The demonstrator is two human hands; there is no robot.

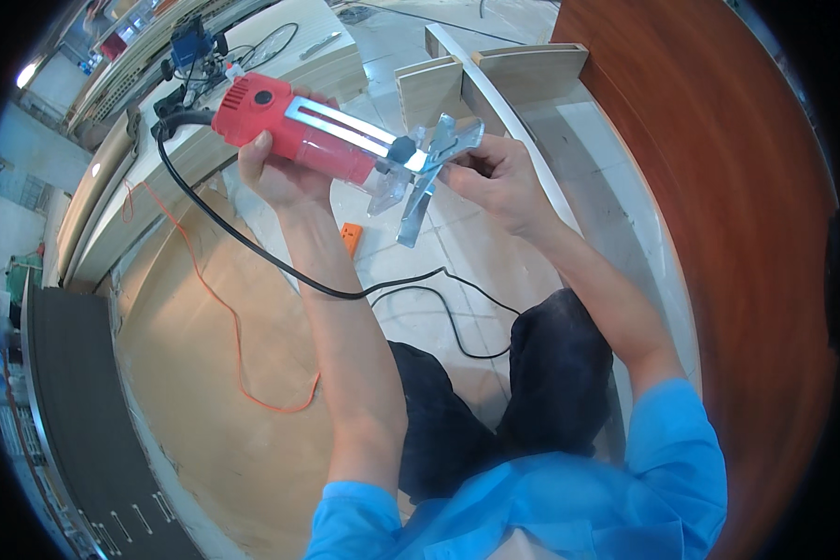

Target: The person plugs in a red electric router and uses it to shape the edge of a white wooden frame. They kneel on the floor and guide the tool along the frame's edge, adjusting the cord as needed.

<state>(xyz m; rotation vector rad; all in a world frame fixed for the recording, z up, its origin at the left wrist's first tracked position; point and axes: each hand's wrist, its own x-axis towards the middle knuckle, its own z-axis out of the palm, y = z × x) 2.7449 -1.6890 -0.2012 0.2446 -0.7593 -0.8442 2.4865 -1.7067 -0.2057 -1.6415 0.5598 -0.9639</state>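
A red corded trim router (280, 117) is held up in front of me, tilted with its cord end toward the left. My left hand (287, 182) is wrapped round its red body from below, the thumb on the near side. A slotted silver bracket runs along the tool to a bent metal edge guide (431, 168) at the clear-plastic base. The fingers of my right hand (506, 187) are curled and pinch the right side of that guide; their tips are partly hidden. A black power cord (243, 241) leaves the tool and loops down past my left forearm.
An orange socket block (351, 237) lies on the tiled floor. An orange cord (236, 322) crosses the tan board at left. A blue power tool (192, 45) sits on stacked panels. Pale wooden frame pieces (504, 93) stand ahead, beside a large reddish-brown panel (719, 233) at right.
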